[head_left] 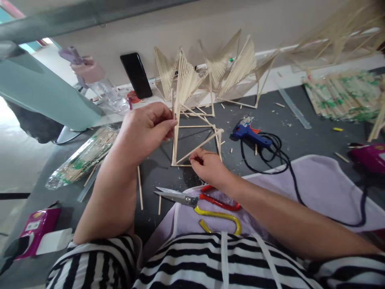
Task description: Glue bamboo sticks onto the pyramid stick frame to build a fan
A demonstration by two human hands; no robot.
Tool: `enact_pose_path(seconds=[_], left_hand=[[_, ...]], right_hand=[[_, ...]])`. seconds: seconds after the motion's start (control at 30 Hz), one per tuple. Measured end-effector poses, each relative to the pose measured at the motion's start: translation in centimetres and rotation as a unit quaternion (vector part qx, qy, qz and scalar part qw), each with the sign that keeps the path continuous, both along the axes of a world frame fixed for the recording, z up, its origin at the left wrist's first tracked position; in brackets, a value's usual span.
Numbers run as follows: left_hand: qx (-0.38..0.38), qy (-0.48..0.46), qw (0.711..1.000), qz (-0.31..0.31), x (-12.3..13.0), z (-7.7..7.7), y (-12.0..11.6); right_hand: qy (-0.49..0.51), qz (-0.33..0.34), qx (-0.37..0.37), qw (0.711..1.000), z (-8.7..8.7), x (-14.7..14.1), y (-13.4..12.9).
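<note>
A frame of thin wooden sticks (195, 127) stands on the dark tabletop, with slanted rows of sticks (185, 78) fanning up behind it. My left hand (144, 128) is closed in a pinch at the frame's left upright, around a thin wooden stick (172, 100). Low at the front, my right hand (209, 165) pinches the frame where a diagonal stick passes close to the bottom one. Its fingertips partly cover the spot they grip. Just below that hand lie scissors (180, 196) with one red and one yellow handle, blades apart.
A blue glue gun (252, 134) with a coiled black cord lies right of the frame. More stick structures (240, 76) stand behind, by a propped phone (136, 76). Bagged sticks (343, 96) lie right, others (81, 156) left. A lilac cloth (319, 180) covers the front edge.
</note>
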State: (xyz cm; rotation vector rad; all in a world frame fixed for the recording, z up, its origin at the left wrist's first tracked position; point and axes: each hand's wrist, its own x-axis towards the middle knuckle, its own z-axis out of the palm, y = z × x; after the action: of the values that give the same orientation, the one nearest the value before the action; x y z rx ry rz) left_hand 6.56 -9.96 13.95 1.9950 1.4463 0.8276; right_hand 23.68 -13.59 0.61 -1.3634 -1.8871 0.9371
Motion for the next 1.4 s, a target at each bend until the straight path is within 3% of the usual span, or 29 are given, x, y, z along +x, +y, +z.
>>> enact_pose_path(seconds=[0.07, 0.13, 0.17, 0.2, 0.27, 0.3, 0.37, 0.43, 0.5, 0.63, 0.73, 0.9, 1.17, 1.4], left_hand=[[-0.007, -0.012, 1.0, -0.007, -0.7, 0.6, 0.1], [-0.032, -0.013, 0.999, -0.018, -1.3, 1.0, 0.2], [-0.048, -0.013, 0.999, -0.023, -1.5, 1.1, 0.2], [-0.061, -0.015, 0.998, -0.029, -1.6, 1.1, 0.3], [-0.079, -0.02, 0.996, -0.043, -1.5, 0.7, 0.4], [-0.081, -0.023, 0.995, -0.049, -1.3, 0.4, 0.5], [-0.073, -0.026, 0.995, -0.057, -0.8, -0.2, 0.6], [-0.044, -0.006, 0.998, -0.054, -0.3, -0.8, 0.6], [0.004, 0.05, 0.998, -0.037, 0.2, -1.0, 0.6], [0.094, 0.163, 0.982, -0.001, 0.7, -1.0, 0.3], [0.129, 0.199, 0.971, -0.004, 0.8, -1.2, 0.3], [0.149, 0.264, 0.953, -0.015, 1.4, -2.0, 0.5], [0.125, 0.339, 0.932, 0.008, 2.2, -2.2, 0.3], [0.137, 0.312, 0.94, -0.007, 2.4, -2.4, 0.2]], right_hand=[[-0.017, 0.062, 0.058, 0.996, 1.6, 0.8, -1.6], [-0.017, 0.137, 0.138, 0.981, 4.2, 2.2, -3.1], [0.003, 0.14, 0.186, 0.973, 5.8, 3.0, -3.5], [0.033, 0.123, 0.224, 0.966, 7.4, 4.0, -3.5], [0.1, 0.006, 0.249, 0.963, 10.1, 6.0, -1.9], [0.152, -0.063, 0.244, 0.956, 11.0, 6.9, -0.5], [0.246, -0.076, 0.163, 0.952, 11.7, 8.3, 3.3], [0.257, 0.004, 0.012, 0.966, 11.3, 8.7, 7.1], [0.242, 0.101, -0.109, 0.959, 10.2, 8.0, 9.9], [0.257, 0.181, -0.19, 0.93, 7.7, 4.9, 11.9], [0.291, 0.202, -0.2, 0.914, 6.7, 3.3, 11.8], [0.316, 0.232, -0.176, 0.903, 6.6, 2.9, 12.0], [0.3, 0.209, -0.132, 0.921, 6.4, 2.6, 12.0], [0.275, 0.175, -0.092, 0.941, 7.5, 2.4, 11.1]])
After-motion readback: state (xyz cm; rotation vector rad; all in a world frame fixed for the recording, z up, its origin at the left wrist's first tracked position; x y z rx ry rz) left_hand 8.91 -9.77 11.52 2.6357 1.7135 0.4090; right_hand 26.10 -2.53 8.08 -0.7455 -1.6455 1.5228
